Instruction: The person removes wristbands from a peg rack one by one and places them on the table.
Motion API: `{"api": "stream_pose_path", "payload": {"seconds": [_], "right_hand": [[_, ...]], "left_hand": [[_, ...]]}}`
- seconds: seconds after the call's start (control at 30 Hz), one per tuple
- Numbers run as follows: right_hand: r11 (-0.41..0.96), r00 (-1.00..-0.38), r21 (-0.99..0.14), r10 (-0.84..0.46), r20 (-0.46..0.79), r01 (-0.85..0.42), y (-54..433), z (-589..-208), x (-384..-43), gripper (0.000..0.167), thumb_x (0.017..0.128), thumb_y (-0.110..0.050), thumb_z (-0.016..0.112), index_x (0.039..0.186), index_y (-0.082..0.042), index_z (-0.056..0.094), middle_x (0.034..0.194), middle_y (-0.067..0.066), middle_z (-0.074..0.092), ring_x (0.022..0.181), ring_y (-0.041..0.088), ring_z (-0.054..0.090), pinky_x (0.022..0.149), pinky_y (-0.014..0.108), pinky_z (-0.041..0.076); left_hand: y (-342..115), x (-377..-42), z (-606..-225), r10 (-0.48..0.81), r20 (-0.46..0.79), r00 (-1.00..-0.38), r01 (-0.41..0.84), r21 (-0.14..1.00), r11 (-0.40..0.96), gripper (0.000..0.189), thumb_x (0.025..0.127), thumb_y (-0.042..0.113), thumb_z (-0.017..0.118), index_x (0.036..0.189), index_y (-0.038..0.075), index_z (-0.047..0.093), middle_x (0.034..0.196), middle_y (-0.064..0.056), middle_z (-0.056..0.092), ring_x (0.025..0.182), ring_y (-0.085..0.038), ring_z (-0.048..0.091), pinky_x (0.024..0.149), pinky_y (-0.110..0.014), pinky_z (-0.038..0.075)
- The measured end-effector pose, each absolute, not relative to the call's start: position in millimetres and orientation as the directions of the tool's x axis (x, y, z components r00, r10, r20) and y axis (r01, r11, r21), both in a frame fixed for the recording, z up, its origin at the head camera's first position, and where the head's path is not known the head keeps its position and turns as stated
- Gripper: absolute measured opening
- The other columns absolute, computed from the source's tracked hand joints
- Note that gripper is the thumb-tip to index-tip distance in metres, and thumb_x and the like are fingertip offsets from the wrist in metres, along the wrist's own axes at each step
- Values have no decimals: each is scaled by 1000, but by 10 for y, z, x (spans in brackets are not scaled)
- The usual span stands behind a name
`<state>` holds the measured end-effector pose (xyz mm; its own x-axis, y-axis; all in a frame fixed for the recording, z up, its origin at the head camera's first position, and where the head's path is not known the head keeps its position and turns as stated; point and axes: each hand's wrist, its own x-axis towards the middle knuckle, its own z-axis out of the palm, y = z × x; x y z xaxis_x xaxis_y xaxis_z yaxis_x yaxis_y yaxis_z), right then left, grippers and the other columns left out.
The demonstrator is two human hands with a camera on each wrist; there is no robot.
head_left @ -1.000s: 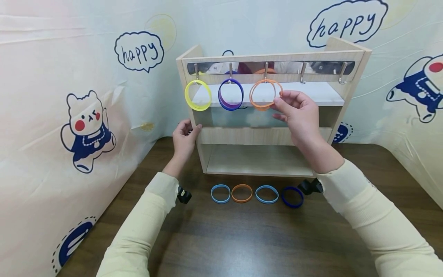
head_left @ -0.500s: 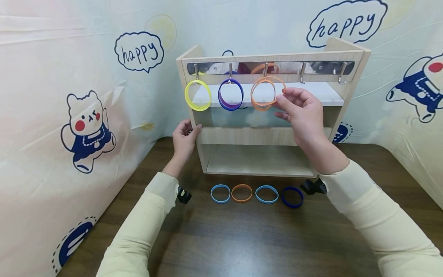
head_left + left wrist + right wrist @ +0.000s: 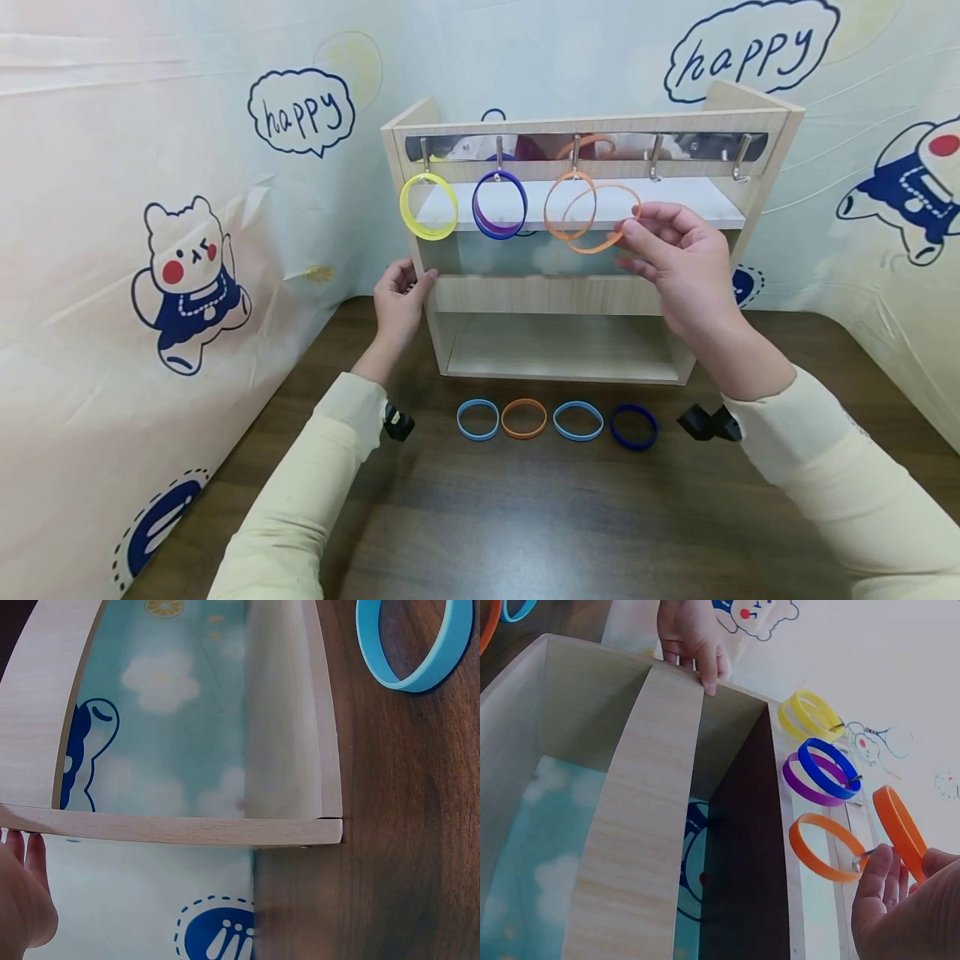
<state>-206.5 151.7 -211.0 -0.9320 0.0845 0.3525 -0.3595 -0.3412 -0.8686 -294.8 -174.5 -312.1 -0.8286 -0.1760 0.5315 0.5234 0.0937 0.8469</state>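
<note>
My right hand (image 3: 686,271) pinches an orange silicone wristband (image 3: 901,834) between thumb and fingers. It is off the hook, to the right of and apart from another orange wristband (image 3: 826,873), which hangs on the middle hook. My left hand (image 3: 397,304) grips the left side panel of a pale wooden shelf (image 3: 573,294), thumb at the front edge and fingers on the outer side. Yellow wristbands (image 3: 405,208) hang on the leftmost hook. A blue wristband (image 3: 829,766) and a purple one (image 3: 810,791) share the second hook.
Two hooks at the right, including the end hook (image 3: 742,158), hold no bands. In a row before the shelf lie light blue (image 3: 478,437), orange (image 3: 524,436), light blue (image 3: 578,438) and dark blue (image 3: 633,447) wristbands on the brown table (image 3: 525,517). A printed cloth (image 3: 187,125) stands behind.
My right hand has drawn one orange wristband off the middle hook, rightward and slightly down, separating it from the other orange one. My left hand has stayed put.
</note>
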Motion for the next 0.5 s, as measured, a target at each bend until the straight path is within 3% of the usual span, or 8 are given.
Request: {"api": "stream_pose_path", "payload": {"seconds": [0.1,0.33,0.5], "right_hand": [[-335,-934,-874,74,349,-352,1588,-2151,-2031,32,84,-8,75,110,3,60,99,10,69,90,18,67,71,28,55],[-334,-944,-885,65,323,-326,1763,-2281,-2006,28,85,-7,74,108,1,62,95,10,69,84,17,68,69,29,56],[-360,-952,-885,36,303,-295,1897,-2380,-1970,24,85,-5,73,106,0,62,94,9,70,81,17,69,69,29,56]], "left_hand": [[-1745,-2959,-3131,-179,528,-830,520,849,91,32,89,9,69,117,-5,62,105,-11,66,92,-17,59,74,-25,49],[-1798,-3195,-3330,-215,540,-813,532,841,100,28,89,18,72,114,6,66,105,-8,67,93,-18,60,74,-26,49],[-1774,-3085,-3232,-196,526,-828,520,850,84,26,89,12,70,113,2,65,104,-8,66,92,-16,59,73,-25,49]]}}
